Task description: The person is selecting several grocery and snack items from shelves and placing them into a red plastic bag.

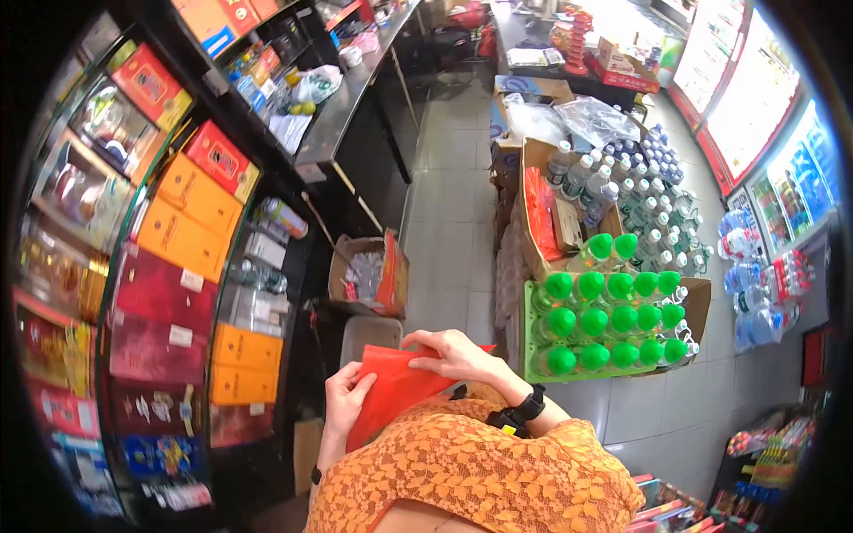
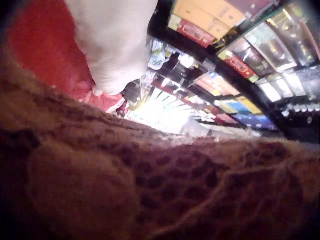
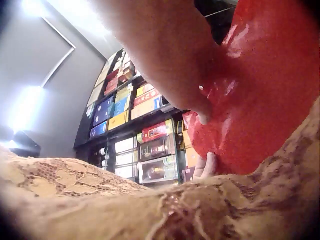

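A thin red plastic bag (image 1: 395,391) hangs in front of the orange lace top (image 1: 480,453). My left hand (image 1: 346,395) pinches its left edge between thumb and fingers. Higher up and to the right, my right hand (image 1: 453,355) grips the top edge, thumb and fingertips on the plastic. In the right wrist view the glossy red bag (image 3: 270,90) fills the right side, beside the right hand (image 3: 170,60), and left fingertips (image 3: 205,165) show at its lower edge. Lace fabric (image 2: 175,185) covers the lower left wrist view, with red plastic (image 2: 45,45) at upper left.
A green crate (image 1: 533,351) of green-capped bottles (image 1: 591,320) stands to the right, near cartons and many clear bottles (image 1: 657,218). Shelves of boxed goods (image 1: 169,293) line the left. Ahead are a grey bin (image 1: 373,330), a carton (image 1: 391,275) and the tiled aisle (image 1: 449,231).
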The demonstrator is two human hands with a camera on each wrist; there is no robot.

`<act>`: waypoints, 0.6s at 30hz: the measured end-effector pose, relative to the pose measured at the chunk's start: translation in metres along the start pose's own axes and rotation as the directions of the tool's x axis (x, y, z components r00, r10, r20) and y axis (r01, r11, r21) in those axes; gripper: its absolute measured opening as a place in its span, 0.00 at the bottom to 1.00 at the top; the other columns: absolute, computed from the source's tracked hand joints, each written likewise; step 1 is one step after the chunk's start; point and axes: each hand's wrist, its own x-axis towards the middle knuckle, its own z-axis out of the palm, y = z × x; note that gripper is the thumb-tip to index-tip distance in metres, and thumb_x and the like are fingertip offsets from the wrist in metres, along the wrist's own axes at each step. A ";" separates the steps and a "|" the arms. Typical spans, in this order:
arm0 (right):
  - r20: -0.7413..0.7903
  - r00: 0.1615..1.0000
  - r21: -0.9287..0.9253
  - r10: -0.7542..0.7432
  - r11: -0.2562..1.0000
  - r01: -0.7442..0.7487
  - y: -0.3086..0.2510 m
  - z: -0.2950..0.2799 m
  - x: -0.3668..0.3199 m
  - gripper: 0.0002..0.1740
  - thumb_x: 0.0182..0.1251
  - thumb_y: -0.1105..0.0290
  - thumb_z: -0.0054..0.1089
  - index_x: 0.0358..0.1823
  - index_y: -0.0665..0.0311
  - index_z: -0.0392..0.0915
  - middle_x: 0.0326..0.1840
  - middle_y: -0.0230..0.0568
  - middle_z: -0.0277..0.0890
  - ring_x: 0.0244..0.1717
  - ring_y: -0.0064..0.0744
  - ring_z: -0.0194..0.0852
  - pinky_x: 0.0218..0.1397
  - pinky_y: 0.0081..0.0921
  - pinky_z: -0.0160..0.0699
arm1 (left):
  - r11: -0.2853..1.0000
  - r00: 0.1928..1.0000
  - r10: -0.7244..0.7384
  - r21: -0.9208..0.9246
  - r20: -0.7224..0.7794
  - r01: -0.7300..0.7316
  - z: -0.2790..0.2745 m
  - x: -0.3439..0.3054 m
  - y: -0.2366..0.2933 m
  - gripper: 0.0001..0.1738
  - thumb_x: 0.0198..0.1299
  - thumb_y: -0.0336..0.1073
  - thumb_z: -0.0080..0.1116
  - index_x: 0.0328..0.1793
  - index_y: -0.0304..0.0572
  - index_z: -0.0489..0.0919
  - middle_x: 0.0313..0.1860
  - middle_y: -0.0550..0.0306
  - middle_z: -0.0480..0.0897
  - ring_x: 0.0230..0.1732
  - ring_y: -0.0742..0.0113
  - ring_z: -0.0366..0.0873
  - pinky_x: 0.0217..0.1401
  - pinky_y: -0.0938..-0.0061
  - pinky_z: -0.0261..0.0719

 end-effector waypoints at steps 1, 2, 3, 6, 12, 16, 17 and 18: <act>-0.040 0.999 -0.021 0.036 0.999 -0.037 -0.005 -0.003 0.017 0.11 0.65 0.64 0.59 0.41 0.65 0.79 0.34 0.53 0.80 0.38 0.56 0.78 0.41 0.44 0.75 | 0.999 0.998 0.008 0.034 0.060 -0.010 -0.011 0.024 0.008 0.06 0.64 0.22 0.55 0.45 0.32 0.79 0.40 0.58 0.85 0.41 0.78 0.80 0.44 0.81 0.78; -0.069 0.997 -0.072 0.024 0.997 -0.029 -0.004 -0.005 0.034 0.11 0.65 0.65 0.60 0.41 0.65 0.79 0.33 0.53 0.80 0.38 0.56 0.78 0.41 0.44 0.76 | 0.998 0.993 0.012 0.066 0.119 -0.020 -0.020 0.047 0.015 0.06 0.64 0.22 0.55 0.46 0.32 0.79 0.40 0.58 0.85 0.41 0.78 0.80 0.44 0.81 0.78; -0.095 0.995 -0.121 0.013 0.992 -0.025 -0.001 -0.005 0.049 0.10 0.65 0.65 0.60 0.41 0.65 0.78 0.33 0.52 0.79 0.37 0.56 0.78 0.40 0.44 0.76 | 1.000 0.990 0.028 0.010 0.142 -0.030 -0.026 0.071 0.017 0.06 0.62 0.22 0.58 0.45 0.31 0.80 0.40 0.61 0.84 0.40 0.81 0.78 0.44 0.83 0.77; -0.195 0.980 -0.213 -0.049 0.977 0.006 0.015 -0.015 0.091 0.08 0.64 0.68 0.59 0.39 0.65 0.78 0.32 0.51 0.79 0.37 0.55 0.78 0.41 0.43 0.76 | 1.000 0.965 0.018 0.017 0.262 -0.023 -0.038 0.133 0.019 0.08 0.60 0.21 0.60 0.46 0.31 0.81 0.40 0.62 0.85 0.42 0.82 0.78 0.46 0.83 0.77; -0.302 0.943 -0.332 -0.140 0.943 0.033 0.052 -0.083 0.189 0.05 0.63 0.72 0.57 0.37 0.65 0.77 0.32 0.50 0.78 0.38 0.52 0.78 0.41 0.42 0.77 | 0.972 0.927 -0.028 0.225 0.375 -0.062 -0.048 0.256 -0.023 0.15 0.54 0.28 0.68 0.48 0.32 0.82 0.39 0.60 0.86 0.41 0.77 0.80 0.45 0.76 0.79; -0.331 0.928 -0.356 -0.173 0.933 0.048 0.092 -0.157 0.258 0.05 0.63 0.72 0.57 0.37 0.65 0.77 0.32 0.49 0.78 0.38 0.51 0.78 0.41 0.41 0.77 | 0.937 0.930 -0.069 0.343 0.362 -0.064 -0.039 0.350 -0.030 0.13 0.55 0.30 0.66 0.46 0.33 0.82 0.36 0.54 0.87 0.40 0.75 0.82 0.44 0.74 0.79; -0.338 0.923 -0.376 -0.182 0.925 0.044 0.097 -0.178 0.276 0.05 0.63 0.72 0.57 0.37 0.65 0.77 0.32 0.48 0.78 0.38 0.51 0.78 0.41 0.41 0.77 | 0.935 0.932 -0.061 0.347 0.358 -0.072 -0.034 0.375 -0.021 0.12 0.55 0.30 0.66 0.45 0.33 0.82 0.36 0.54 0.87 0.40 0.75 0.82 0.43 0.74 0.79; -0.344 0.921 -0.391 -0.182 0.920 0.036 0.102 -0.200 0.293 0.05 0.63 0.72 0.57 0.37 0.65 0.77 0.32 0.48 0.78 0.38 0.50 0.78 0.41 0.41 0.77 | 0.933 0.933 -0.063 0.352 0.354 -0.070 -0.028 0.394 -0.012 0.12 0.55 0.29 0.65 0.45 0.33 0.83 0.36 0.54 0.87 0.40 0.75 0.82 0.43 0.74 0.79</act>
